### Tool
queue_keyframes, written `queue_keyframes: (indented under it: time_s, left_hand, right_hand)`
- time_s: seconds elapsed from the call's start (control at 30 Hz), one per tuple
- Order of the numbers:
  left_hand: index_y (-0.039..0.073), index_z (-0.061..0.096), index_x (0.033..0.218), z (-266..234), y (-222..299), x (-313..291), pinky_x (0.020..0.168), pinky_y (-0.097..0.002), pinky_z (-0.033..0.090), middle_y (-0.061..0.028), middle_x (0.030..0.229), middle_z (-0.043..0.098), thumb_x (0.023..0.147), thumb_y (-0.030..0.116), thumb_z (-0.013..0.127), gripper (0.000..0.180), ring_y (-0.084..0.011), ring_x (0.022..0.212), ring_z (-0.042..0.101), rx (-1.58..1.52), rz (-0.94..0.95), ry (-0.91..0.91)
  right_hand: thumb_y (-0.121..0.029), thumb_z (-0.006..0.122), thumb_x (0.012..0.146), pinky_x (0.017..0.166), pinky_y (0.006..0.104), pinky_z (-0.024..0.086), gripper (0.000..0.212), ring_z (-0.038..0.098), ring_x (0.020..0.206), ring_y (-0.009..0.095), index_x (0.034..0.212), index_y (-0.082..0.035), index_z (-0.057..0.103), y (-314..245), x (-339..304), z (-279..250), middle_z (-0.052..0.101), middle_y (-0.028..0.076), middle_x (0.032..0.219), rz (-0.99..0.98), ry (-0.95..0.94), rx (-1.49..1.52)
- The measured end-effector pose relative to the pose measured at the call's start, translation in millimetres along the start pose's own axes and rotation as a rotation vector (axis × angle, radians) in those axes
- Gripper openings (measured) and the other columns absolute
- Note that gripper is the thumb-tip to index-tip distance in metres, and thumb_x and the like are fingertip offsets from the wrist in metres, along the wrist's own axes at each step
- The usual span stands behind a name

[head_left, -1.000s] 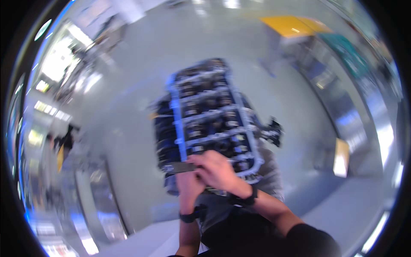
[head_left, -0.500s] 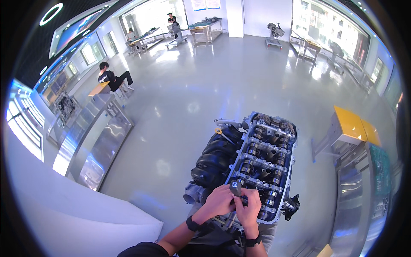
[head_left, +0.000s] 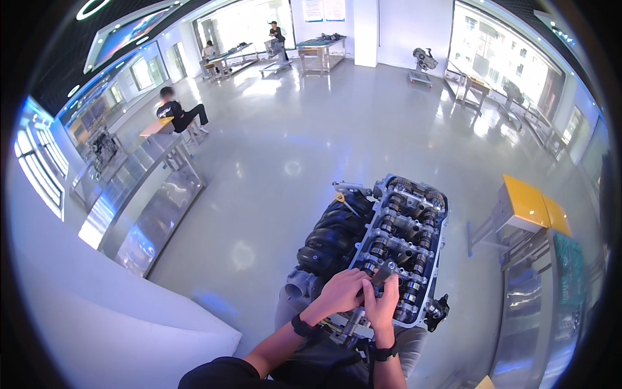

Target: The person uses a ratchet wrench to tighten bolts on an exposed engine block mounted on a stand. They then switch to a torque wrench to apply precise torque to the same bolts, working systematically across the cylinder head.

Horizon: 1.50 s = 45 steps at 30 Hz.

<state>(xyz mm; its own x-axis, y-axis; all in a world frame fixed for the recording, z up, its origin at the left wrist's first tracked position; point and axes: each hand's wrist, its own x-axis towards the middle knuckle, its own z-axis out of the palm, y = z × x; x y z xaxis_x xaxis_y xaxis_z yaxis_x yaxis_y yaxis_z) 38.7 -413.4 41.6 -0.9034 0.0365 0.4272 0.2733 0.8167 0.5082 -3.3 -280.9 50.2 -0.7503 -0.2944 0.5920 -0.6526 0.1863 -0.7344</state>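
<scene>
An engine with its valve cover off stands before me, its camshafts and bearing caps bare. Over its near end, both my hands work close together. A dark tool with a rounded grey end rises between them, tilted up to the right; its lower part is hidden by fingers, and its exact kind is unclear. My right hand is closed round it, thumb and fingers pressing on its sides. Beside it, my left hand has its fingers curled at the tool's lower part, and their tips are hidden.
Left on the engine sits a black intake manifold with a yellow-handled dipstick. A yellow-topped table stands at right, a steel bench at left. A white wall corner juts in at lower left. One person sits farther off.
The tool has tipped from pointing toward me to leaning up and right, and both hands have shifted slightly right with it. The whole view has also moved a little.
</scene>
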Motion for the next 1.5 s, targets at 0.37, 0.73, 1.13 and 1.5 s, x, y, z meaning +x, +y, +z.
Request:
queue_keyframes:
  time_s: [0.37,0.73,1.13,1.5]
  left_hand:
    - [0.005,0.062,0.093,5,-1,-6,0.074,-0.0388,0.05,-0.0071,0.086,0.062,0.075,0.017,0.071,0.024,-0.027,0.085,0.061,-0.053,0.039,0.011]
    - [0.006,0.06,0.095,9,-7,-5,0.072,-0.0365,0.048,-0.0066,0.085,0.059,0.071,0.014,0.071,0.028,-0.0271,0.082,0.059,-0.058,0.032,-0.018]
    - [0.004,0.059,0.095,-1,4,0,0.074,-0.037,0.049,-0.0068,0.087,0.061,0.071,0.013,0.071,0.028,-0.0269,0.084,0.06,-0.069,0.023,-0.009]
    - [0.007,0.061,0.096,1,1,0,0.076,-0.0367,0.05,-0.0052,0.09,0.062,0.072,0.016,0.072,0.028,-0.0262,0.088,0.061,-0.073,0.011,-0.034]
  right_hand:
    - [-0.004,0.074,0.082,0.08,0.0346,0.052,0.045,0.067,0.086,0.025,0.12,0.001,0.051,23,-30,5,0.067,0.014,0.093,0.178,0.092,0.051]
    - [0.0,0.075,0.076,0.073,0.0377,0.046,0.03,0.056,0.077,0.03,0.098,-0.001,0.055,0,-8,-4,0.057,0.013,0.087,-0.028,0.021,-0.051]
    - [0.0,0.065,0.085,0.079,0.0358,0.048,0.027,0.062,0.087,0.027,0.111,0.002,0.057,8,-23,-2,0.061,0.015,0.095,0.234,0.057,0.174]
    - [-0.003,0.068,0.085,0.07,0.0376,0.051,0.024,0.063,0.076,0.03,0.107,0.0,0.059,9,-17,-5,0.064,0.014,0.09,0.084,0.03,-0.008]
